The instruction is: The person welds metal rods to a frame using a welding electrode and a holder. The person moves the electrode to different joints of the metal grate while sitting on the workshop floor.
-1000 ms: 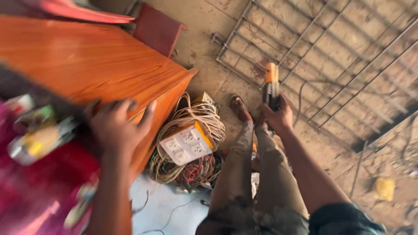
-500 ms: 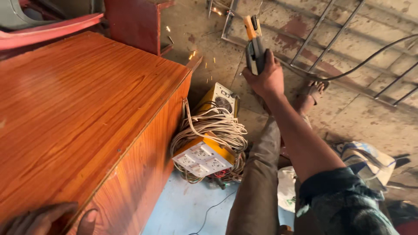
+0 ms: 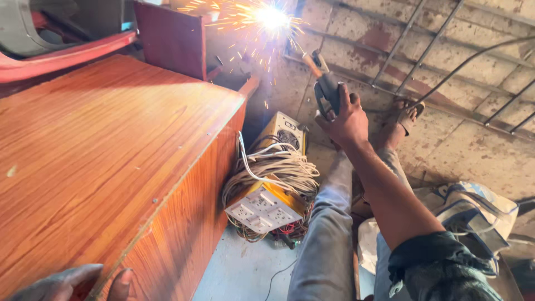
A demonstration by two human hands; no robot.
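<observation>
My right hand (image 3: 348,120) grips a dark welding electrode holder (image 3: 326,89) with its rod pointing up and away. At the rod's far tip a bright arc with flying sparks (image 3: 271,17) burns against the corner of a metal bar grille (image 3: 423,50) lying on the concrete floor. My left hand (image 3: 69,281) rests on the near edge of an orange-brown wooden cabinet (image 3: 106,150) at the bottom left, fingers spread, holding nothing. My outstretched leg in grey trousers (image 3: 329,223) runs toward the grille, its foot in a sandal (image 3: 409,114).
A yellow welding machine (image 3: 284,134) stands beside the cabinet. Coiled cable (image 3: 278,167) and a white socket box (image 3: 259,209) lie in front of it. A red box (image 3: 170,36) and a red curved object (image 3: 67,53) sit at the back. A crumpled sack (image 3: 479,209) lies at right.
The view swung left and closer. My right hand carried the electrode holder toward the grille corner, and a bright arc with sparks has flared at its tip. My left hand stays on the cabinet edge.
</observation>
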